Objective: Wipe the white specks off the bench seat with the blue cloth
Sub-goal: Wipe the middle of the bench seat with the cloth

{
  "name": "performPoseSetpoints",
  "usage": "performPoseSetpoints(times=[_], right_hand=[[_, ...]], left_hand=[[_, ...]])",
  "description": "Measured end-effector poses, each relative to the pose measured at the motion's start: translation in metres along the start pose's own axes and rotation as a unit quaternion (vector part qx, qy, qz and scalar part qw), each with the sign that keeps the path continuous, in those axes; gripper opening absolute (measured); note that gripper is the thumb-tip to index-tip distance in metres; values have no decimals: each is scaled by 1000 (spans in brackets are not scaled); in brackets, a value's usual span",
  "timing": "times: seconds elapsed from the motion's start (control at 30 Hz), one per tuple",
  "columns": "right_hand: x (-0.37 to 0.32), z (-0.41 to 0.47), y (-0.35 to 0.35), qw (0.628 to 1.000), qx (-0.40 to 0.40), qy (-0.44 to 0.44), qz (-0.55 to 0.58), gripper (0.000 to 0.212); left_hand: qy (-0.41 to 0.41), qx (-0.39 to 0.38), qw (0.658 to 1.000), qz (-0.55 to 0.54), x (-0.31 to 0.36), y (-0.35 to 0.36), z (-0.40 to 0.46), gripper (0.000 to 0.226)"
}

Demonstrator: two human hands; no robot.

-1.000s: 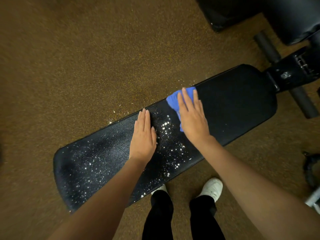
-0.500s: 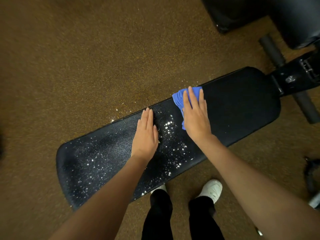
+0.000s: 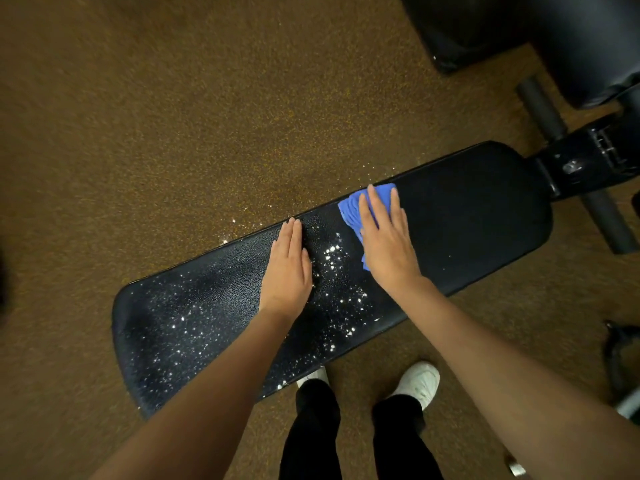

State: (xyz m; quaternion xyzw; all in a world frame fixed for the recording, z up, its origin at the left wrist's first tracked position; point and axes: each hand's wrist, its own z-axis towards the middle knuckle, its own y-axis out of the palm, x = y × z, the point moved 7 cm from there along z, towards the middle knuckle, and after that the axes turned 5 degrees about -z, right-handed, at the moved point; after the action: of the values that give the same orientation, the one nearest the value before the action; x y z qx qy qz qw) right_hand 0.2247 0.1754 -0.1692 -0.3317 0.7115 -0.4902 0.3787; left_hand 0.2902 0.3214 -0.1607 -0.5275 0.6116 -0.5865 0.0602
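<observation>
Both hands flat, fingers straight: right hand [image 3: 388, 247] pressing blue cloth [image 3: 349, 209], left hand [image 3: 287, 271] resting on speckled counter [image 3: 478, 220].

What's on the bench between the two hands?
In the head view, a strip of bench seat scattered with white specks lies between the left hand and right hand.

Pebbled glossy black vinyl bench seat [image 3: 467, 220], soft blue cloth [image 3: 353, 206], speckled brown carpet [image 3: 173, 116]
</observation>
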Motion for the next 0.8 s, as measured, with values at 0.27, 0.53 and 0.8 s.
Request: performPoseSetpoints(times=[0.27, 0.53, 0.8], right_hand=[[-35, -8, -6, 986, -82, -134, 64, 62], [58, -54, -11, 996, -85, 3, -3, 61], [67, -56, 6, 993, -116, 17, -31, 63]], left_hand=[[-27, 107, 992, -58, 17, -18, 8, 54], [-20, 69, 993, 98, 84, 27, 37, 66], [-99, 79, 968, 215, 78, 55, 52, 61]])
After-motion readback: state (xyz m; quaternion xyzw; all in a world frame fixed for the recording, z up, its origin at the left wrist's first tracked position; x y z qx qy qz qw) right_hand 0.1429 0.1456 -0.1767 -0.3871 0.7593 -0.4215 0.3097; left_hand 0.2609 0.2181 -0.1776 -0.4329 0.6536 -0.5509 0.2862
